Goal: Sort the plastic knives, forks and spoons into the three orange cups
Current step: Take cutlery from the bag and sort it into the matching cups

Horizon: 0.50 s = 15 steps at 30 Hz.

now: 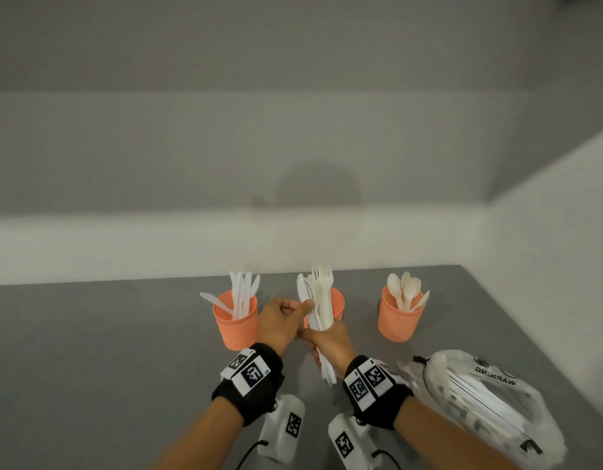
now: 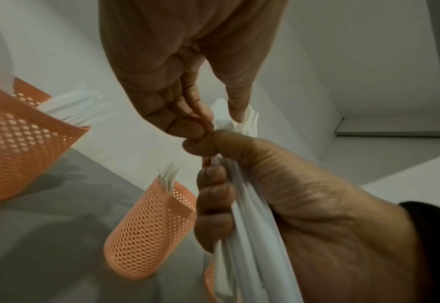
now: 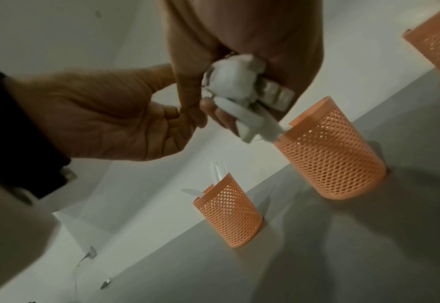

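Note:
Three orange mesh cups stand in a row on the grey table (image 1: 90,368). The left cup (image 1: 235,322) holds knives, the middle cup (image 1: 338,305) forks, the right cup (image 1: 396,318) spoons. My right hand (image 1: 322,334) grips a mixed bundle of white cutlery (image 1: 320,310) upright in front of the middle cup, with forks showing at its top. My left hand (image 1: 303,305) pinches one white piece at the bundle's upper left edge. In the left wrist view, thumb and forefinger (image 2: 206,121) close on that piece above the bundle (image 2: 252,235). The right wrist view shows the bundle's ends (image 3: 234,88) in the fist.
A clear plastic bag (image 1: 490,401) with more white cutlery lies at the lower right, near the table's right edge. A white wall (image 1: 293,232) rises just behind the cups. Bare grey tabletop stretches to the left of the knife cup.

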Each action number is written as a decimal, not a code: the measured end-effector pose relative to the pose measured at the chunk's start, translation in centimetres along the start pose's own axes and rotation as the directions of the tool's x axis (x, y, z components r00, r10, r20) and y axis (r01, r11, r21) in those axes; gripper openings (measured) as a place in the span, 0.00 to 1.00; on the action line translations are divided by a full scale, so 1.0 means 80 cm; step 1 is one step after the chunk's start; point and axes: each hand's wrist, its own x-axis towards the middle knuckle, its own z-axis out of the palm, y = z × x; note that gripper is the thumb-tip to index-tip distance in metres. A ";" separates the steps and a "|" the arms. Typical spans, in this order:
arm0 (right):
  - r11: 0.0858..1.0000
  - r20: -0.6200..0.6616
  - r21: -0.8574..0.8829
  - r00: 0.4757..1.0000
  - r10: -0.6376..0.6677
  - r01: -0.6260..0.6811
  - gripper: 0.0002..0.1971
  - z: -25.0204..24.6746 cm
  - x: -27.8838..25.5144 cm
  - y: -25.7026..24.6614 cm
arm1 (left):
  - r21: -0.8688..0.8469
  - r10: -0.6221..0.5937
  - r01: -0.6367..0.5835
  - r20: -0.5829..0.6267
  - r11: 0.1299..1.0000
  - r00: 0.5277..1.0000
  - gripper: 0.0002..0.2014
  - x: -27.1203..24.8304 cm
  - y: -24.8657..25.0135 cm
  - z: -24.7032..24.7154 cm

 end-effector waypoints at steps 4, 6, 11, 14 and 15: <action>0.999 0.089 -0.008 0.995 -0.051 0.052 0.11 -0.008 -0.007 -0.002 | 0.012 -0.066 0.066 -0.001 0.998 0.998 0.15 0.002 0.000 0.003; 0.999 0.120 0.008 0.992 -0.046 0.045 0.08 -0.011 -0.009 -0.002 | -0.004 -0.112 0.112 0.012 0.994 0.994 0.19 0.005 -0.002 0.001; 0.989 0.195 0.141 0.981 0.015 -0.043 0.03 -0.013 -0.014 -0.003 | -0.100 -0.180 0.182 0.028 0.978 0.983 0.15 0.010 -0.007 -0.001; 0.978 0.225 0.203 0.974 0.002 -0.049 0.13 -0.011 -0.012 0.000 | -0.096 -0.160 0.162 0.030 0.982 0.987 0.13 0.007 -0.011 0.000; 0.973 0.234 0.221 0.972 0.008 -0.061 0.14 -0.011 -0.013 -0.002 | -0.094 -0.167 0.170 0.041 0.981 0.985 0.13 0.007 -0.013 0.000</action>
